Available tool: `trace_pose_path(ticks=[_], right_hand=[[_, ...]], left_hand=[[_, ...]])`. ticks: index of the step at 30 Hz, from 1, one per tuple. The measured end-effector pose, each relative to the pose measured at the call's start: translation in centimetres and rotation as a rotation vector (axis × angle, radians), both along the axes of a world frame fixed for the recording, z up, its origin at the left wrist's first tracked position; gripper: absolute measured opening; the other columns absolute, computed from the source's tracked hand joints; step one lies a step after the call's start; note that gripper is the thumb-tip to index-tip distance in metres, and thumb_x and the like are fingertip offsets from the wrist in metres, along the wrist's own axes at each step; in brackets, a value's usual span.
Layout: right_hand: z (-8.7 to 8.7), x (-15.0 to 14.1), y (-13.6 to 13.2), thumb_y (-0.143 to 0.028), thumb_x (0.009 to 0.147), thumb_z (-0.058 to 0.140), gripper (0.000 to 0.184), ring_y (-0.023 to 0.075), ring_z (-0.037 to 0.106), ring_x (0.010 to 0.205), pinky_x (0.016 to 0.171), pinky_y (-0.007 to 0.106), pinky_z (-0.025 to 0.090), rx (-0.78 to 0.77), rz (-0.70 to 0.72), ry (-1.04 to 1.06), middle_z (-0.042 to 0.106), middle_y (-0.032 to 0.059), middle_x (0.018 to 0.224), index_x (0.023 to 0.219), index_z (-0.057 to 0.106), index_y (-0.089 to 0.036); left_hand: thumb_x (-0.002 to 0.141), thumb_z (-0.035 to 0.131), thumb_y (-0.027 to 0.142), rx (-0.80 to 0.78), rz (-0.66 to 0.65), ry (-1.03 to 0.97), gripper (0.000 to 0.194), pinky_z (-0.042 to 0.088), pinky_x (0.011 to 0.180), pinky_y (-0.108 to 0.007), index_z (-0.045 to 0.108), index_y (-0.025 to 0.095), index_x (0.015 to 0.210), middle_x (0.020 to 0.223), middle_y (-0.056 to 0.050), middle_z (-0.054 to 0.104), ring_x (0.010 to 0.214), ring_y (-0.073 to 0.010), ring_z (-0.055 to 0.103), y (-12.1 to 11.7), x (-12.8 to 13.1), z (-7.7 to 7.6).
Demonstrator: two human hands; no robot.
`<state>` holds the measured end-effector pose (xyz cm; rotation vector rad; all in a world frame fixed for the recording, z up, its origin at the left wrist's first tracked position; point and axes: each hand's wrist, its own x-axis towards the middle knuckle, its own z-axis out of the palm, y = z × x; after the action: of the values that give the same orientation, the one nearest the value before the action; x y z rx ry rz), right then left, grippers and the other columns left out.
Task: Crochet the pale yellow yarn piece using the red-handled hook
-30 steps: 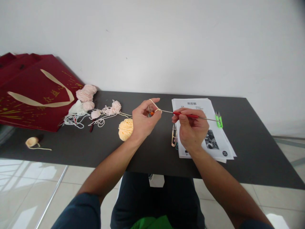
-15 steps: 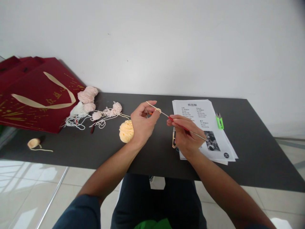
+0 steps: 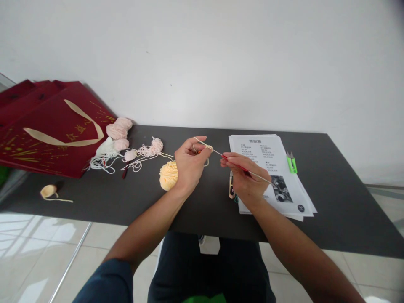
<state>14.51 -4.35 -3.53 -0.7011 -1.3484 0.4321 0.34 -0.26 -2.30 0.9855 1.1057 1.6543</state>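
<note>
Between the thumb and fingers of my left hand point(image 3: 191, 162) is a small piece of pale yellow crochet work point(image 3: 208, 147), mostly hidden by the fingers. A strand of yarn runs over the raised forefinger, and a loose loop hangs below the thumb. My right hand point(image 3: 248, 176) grips a crochet hook point(image 3: 240, 166) with a red handle and a metal shaft; its tip reaches the work at my left fingertips. Just left of my left wrist lies a ball of yellow yarn point(image 3: 168, 175). Under my right hand are printed sheets point(image 3: 284, 147).
Green thread snips point(image 3: 291, 162) lie on the sheets' right edge. Pink and white yarn point(image 3: 118, 136) lies tangled near dark red paper bags point(image 3: 57, 130) at the left. A small cream crocheted cup point(image 3: 48, 191) with a yarn tail sits on the dark table point(image 3: 110, 202) near its front edge.
The view has shifted slightly. A loop of yarn now hangs lower beneath my left thumb. Both hands keep nearly the same pose, with the hook still at the work.
</note>
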Motion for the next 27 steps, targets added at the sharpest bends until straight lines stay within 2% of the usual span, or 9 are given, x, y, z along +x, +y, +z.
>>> trace_pose_path(ticks=[4, 7, 9, 12, 15, 18, 22, 25, 27], right_hand=[[-0.6, 1.1, 0.2, -0.001, 0.091, 0.067, 0.049, 0.0229, 0.082, 0.104, 0.085, 0.041, 0.073, 0.169, -0.001, -0.295, 0.083, 0.0045, 0.122, 0.125, 0.077, -0.034], [-0.7, 1.1, 0.2, -0.003, 0.091, 0.069, 0.045, 0.0228, 0.082, 0.104, 0.087, 0.040, 0.072, 0.172, 0.003, -0.333, 0.083, 0.0046, 0.122, 0.123, 0.078, -0.033], [-0.6, 0.5, 0.3, -0.009, 0.091, 0.074, 0.032, 0.0211, 0.084, 0.095, 0.085, 0.037, 0.073, 0.028, -0.025, -0.169, 0.085, 0.0033, 0.113, 0.113, 0.080, -0.031], [-0.4, -0.4, 0.6, -0.023, 0.095, 0.074, 0.013, 0.0178, 0.084, 0.079, 0.076, 0.033, 0.073, -0.344, -0.012, 0.191, 0.086, 0.0034, 0.098, 0.107, 0.079, -0.025], [-0.2, -0.8, 0.9, -0.030, 0.094, 0.077, 0.012, 0.0190, 0.084, 0.079, 0.077, 0.034, 0.074, -0.450, 0.046, 0.300, 0.086, 0.0042, 0.094, 0.102, 0.079, -0.022], [-0.3, -0.6, 0.7, -0.027, 0.092, 0.078, 0.012, 0.0208, 0.085, 0.085, 0.081, 0.038, 0.074, -0.354, 0.024, 0.186, 0.086, 0.0050, 0.102, 0.102, 0.082, -0.024], [-1.0, 0.3, 0.3, -0.016, 0.092, 0.075, 0.026, 0.0224, 0.084, 0.100, 0.089, 0.041, 0.074, -0.058, 0.013, -0.123, 0.084, 0.0019, 0.117, 0.109, 0.083, -0.033], [-1.4, 0.9, 0.3, -0.009, 0.093, 0.070, 0.040, 0.0219, 0.082, 0.109, 0.095, 0.041, 0.072, 0.010, 0.028, -0.277, 0.081, 0.0020, 0.128, 0.121, 0.079, -0.036], [-1.2, 0.9, 0.3, -0.009, 0.092, 0.072, 0.038, 0.0220, 0.082, 0.108, 0.096, 0.041, 0.072, 0.015, 0.018, -0.272, 0.082, 0.0023, 0.126, 0.119, 0.080, -0.034]], left_hand=[[0.070, 0.085, 0.020, -0.037, 0.011, 0.037, 0.032, 0.045, 0.057, -0.021, 0.078, 0.020, 0.101, 0.070, 0.003, 0.070, 0.059, -0.0085, 0.059, 0.1, 0.0, 0.0], [0.071, 0.084, 0.021, -0.037, 0.023, 0.068, 0.031, 0.044, 0.055, -0.021, 0.077, 0.019, 0.101, 0.070, 0.003, 0.070, 0.057, -0.0078, 0.057, 0.1, 0.0, -0.1], [0.072, 0.084, 0.021, -0.035, 0.028, 0.075, 0.030, 0.043, 0.054, -0.021, 0.077, 0.019, 0.101, 0.069, 0.004, 0.069, 0.056, -0.0073, 0.055, 0.0, 0.0, -0.1], [0.072, 0.084, 0.021, -0.035, 0.037, 0.071, 0.031, 0.043, 0.054, -0.021, 0.077, 0.020, 0.101, 0.069, 0.004, 0.069, 0.056, -0.0073, 0.056, 0.0, 0.1, -0.1], [0.071, 0.085, 0.022, -0.032, 0.052, 0.068, 0.032, 0.044, 0.055, -0.021, 0.077, 0.020, 0.102, 0.071, 0.003, 0.070, 0.058, -0.0078, 0.057, 0.1, 0.1, -0.2], [0.072, 0.084, 0.023, -0.025, 0.064, 0.077, 0.030, 0.044, 0.054, -0.021, 0.076, 0.020, 0.101, 0.070, 0.003, 0.070, 0.057, -0.0081, 0.057, 0.3, 0.0, -0.3], [0.072, 0.084, 0.024, -0.027, 0.072, 0.068, 0.030, 0.044, 0.054, -0.022, 0.077, 0.020, 0.101, 0.072, 0.003, 0.072, 0.058, -0.0087, 0.059, 0.5, -0.1, -0.4], [0.071, 0.085, 0.023, -0.030, 0.060, 0.035, 0.030, 0.045, 0.057, -0.021, 0.077, 0.021, 0.100, 0.074, 0.002, 0.074, 0.060, -0.0081, 0.060, 0.6, -0.1, -0.5], [0.071, 0.086, 0.022, -0.031, 0.055, 0.013, 0.030, 0.046, 0.058, -0.021, 0.077, 0.020, 0.099, 0.074, 0.002, 0.074, 0.061, -0.0077, 0.061, 0.6, -0.1, -0.5]])
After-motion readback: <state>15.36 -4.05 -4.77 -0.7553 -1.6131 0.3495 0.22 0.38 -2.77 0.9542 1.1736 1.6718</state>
